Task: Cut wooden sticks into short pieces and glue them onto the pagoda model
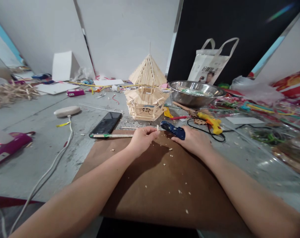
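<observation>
Wood in left hand: a short stick piece (157,127) is pinched upright between the fingertips of the left hand (141,138); the other fingers are curled in loosely.
Right hand: the right hand (193,140) lies knuckles up, its fingers closed over a blue-handled tool (173,129). The tool's free end lies just beside the stick piece.
Under both hands: brown board (150,185), strewn with pale chips.
Beyond the left hand: long stick (112,135) lies along the board's far edge, touching a black phone (105,124).
Ahead: stick-built pavilion model (146,96) stands upright on the grey table (41,148).
Right of model: yellow glue gun (210,121) with a steel bowl (196,92) behind it.
Far left: white oval puck (67,111) on the table.
</observation>
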The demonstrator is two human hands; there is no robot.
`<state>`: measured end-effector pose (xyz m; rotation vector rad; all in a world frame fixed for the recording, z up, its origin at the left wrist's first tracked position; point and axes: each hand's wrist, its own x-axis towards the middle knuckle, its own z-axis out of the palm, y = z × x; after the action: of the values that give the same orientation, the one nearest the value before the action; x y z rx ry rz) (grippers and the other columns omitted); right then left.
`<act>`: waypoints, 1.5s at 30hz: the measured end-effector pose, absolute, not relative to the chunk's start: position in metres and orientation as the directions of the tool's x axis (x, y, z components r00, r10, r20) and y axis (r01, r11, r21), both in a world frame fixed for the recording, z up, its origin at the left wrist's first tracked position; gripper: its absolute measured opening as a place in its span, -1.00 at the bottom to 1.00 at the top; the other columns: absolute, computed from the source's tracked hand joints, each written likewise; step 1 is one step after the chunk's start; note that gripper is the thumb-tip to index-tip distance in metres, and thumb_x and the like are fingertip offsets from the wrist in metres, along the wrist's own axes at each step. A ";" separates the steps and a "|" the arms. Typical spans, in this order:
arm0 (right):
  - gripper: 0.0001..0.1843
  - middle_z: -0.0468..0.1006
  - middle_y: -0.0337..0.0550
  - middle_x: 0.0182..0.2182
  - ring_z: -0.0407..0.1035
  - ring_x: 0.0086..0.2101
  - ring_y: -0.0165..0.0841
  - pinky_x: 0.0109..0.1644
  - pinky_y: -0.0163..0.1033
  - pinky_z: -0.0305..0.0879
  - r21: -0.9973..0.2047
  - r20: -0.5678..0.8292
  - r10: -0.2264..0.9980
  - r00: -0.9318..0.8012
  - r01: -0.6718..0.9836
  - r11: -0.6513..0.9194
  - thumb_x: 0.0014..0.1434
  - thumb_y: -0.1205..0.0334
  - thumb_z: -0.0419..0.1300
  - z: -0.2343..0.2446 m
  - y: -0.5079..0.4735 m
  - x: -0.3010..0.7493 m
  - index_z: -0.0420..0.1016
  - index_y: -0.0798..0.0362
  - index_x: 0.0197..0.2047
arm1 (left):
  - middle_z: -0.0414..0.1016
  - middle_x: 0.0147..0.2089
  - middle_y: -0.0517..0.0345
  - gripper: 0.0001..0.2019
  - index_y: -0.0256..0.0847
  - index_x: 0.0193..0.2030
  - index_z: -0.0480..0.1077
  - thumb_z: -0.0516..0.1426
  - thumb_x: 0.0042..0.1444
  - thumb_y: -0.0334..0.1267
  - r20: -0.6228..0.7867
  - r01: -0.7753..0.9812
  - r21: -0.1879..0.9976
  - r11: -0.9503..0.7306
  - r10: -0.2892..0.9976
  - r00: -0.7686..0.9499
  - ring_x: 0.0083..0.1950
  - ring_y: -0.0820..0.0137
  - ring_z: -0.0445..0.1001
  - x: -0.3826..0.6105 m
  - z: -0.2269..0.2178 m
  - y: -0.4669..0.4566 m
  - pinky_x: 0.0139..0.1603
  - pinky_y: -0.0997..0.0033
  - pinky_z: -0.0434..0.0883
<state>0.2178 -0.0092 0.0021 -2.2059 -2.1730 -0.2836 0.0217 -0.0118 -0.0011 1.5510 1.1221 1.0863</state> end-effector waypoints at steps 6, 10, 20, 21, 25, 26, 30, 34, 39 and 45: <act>-0.31 0.47 0.06 -0.28 0.33 -0.26 -0.11 -0.29 -0.12 0.14 0.182 0.214 0.970 -0.111 0.981 0.072 -0.08 -0.31 -0.15 -0.006 -0.007 0.222 0.27 0.10 -0.14 | 0.35 -0.54 0.21 -0.73 -0.31 -0.42 0.38 0.05 -0.06 -0.11 0.161 0.122 0.976 -0.179 0.977 0.140 -0.63 0.63 0.08 0.015 -0.001 -0.005 -0.62 0.60 0.07; -0.23 0.42 0.15 -0.19 0.29 -0.18 -0.10 -0.21 -0.09 0.13 0.166 0.224 0.963 -0.147 0.980 0.112 -0.08 -0.31 -0.14 -0.013 -0.002 0.227 0.22 0.18 -0.03 | 0.35 -0.54 0.20 -0.73 -0.31 -0.40 0.38 0.03 -0.04 -0.12 0.194 0.162 0.964 -0.212 0.973 0.122 -0.60 0.60 0.16 0.011 -0.001 0.001 -0.58 0.58 0.13; -0.64 0.49 -0.06 -0.25 0.30 -0.21 -0.30 -0.11 -0.19 0.16 -0.156 0.528 0.737 -0.422 0.805 0.573 0.12 0.11 -0.04 0.001 -0.018 0.212 0.35 0.11 -0.11 | 0.41 -0.50 0.17 -0.82 -0.21 -0.49 0.35 -0.03 0.02 -0.30 0.395 0.673 0.443 -0.592 0.803 0.446 -0.37 0.42 0.29 0.014 -0.001 -0.011 -0.35 0.46 0.22; -0.67 0.50 -0.08 -0.27 0.31 -0.23 -0.32 -0.13 -0.19 0.16 -0.189 0.513 0.720 -0.467 0.757 0.625 0.11 0.13 -0.02 0.002 -0.022 0.207 0.35 0.09 -0.11 | 0.41 -0.49 0.15 -0.83 -0.22 -0.49 0.34 -0.04 0.02 -0.33 0.399 0.676 0.365 -0.641 0.763 0.508 -0.36 0.41 0.29 0.016 -0.002 -0.013 -0.34 0.45 0.22; -0.77 0.51 -0.14 -0.37 0.32 -0.34 -0.36 -0.21 -0.21 0.18 -0.292 0.462 0.708 -0.534 0.662 0.690 0.13 0.23 -0.03 0.003 -0.032 0.194 0.39 0.06 -0.22 | 0.42 -0.48 0.13 -0.85 -0.25 -0.47 0.33 -0.03 0.01 -0.35 0.400 0.646 0.232 -0.727 0.677 0.618 -0.41 0.41 0.28 0.021 -0.004 -0.019 -0.35 0.42 0.24; -0.78 0.51 -0.15 -0.40 0.32 -0.37 -0.37 -0.23 -0.21 0.19 -0.315 0.467 0.718 -0.517 0.661 0.681 0.13 0.24 -0.04 0.003 -0.033 0.193 0.40 0.05 -0.25 | 0.41 -0.48 0.13 -0.84 -0.24 -0.46 0.34 -0.03 0.03 -0.34 0.414 0.645 0.247 -0.723 0.681 0.605 -0.40 0.41 0.29 0.022 -0.004 -0.020 -0.34 0.42 0.24; -0.81 0.51 -0.18 -0.44 0.33 -0.38 -0.40 -0.27 -0.27 0.23 -0.439 0.477 0.782 -0.402 0.661 0.608 0.11 0.23 -0.01 0.001 -0.032 0.193 0.42 0.03 -0.33 | 0.43 -0.43 0.14 -0.80 -0.21 -0.38 0.38 -0.06 0.09 -0.33 0.478 0.623 0.397 -0.675 0.731 0.487 -0.35 0.43 0.32 0.023 0.000 -0.024 -0.32 0.45 0.26; -0.80 0.51 -0.20 -0.42 0.37 -0.38 -0.41 -0.29 -0.31 0.27 -0.590 0.423 0.860 -0.284 0.634 0.500 0.10 0.21 -0.01 0.003 -0.034 0.193 0.42 0.02 -0.34 | 0.45 -0.42 0.14 -0.79 -0.19 -0.36 0.40 -0.05 0.09 -0.30 0.472 0.621 0.462 -0.632 0.769 0.431 -0.37 0.43 0.34 0.024 0.006 -0.026 -0.34 0.45 0.27; -0.79 0.52 -0.21 -0.41 0.39 -0.37 -0.39 -0.28 -0.30 0.29 -0.706 0.369 0.905 -0.212 0.569 0.422 0.09 0.19 -0.02 0.005 -0.036 0.190 0.42 0.02 -0.35 | 0.48 -0.38 0.16 -0.82 -0.14 -0.33 0.42 0.00 0.06 -0.24 0.433 0.594 0.496 -0.633 0.774 0.462 -0.33 0.43 0.38 0.026 0.012 -0.022 -0.27 0.45 0.29; -0.78 0.52 -0.19 -0.41 0.39 -0.36 -0.39 -0.26 -0.31 0.29 -0.793 0.349 0.933 -0.092 0.501 0.346 0.07 0.12 0.00 0.011 -0.035 0.193 0.37 0.03 -0.31 | 0.48 -0.41 0.15 -0.80 -0.17 -0.39 0.42 -0.02 0.06 -0.28 0.445 0.582 0.518 -0.627 0.778 0.444 -0.34 0.44 0.37 0.030 0.028 -0.013 -0.30 0.48 0.27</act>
<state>0.1926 -0.0352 0.0112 -1.2823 -1.7329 0.6182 0.0303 -0.0125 0.0277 2.4101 1.1699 0.9686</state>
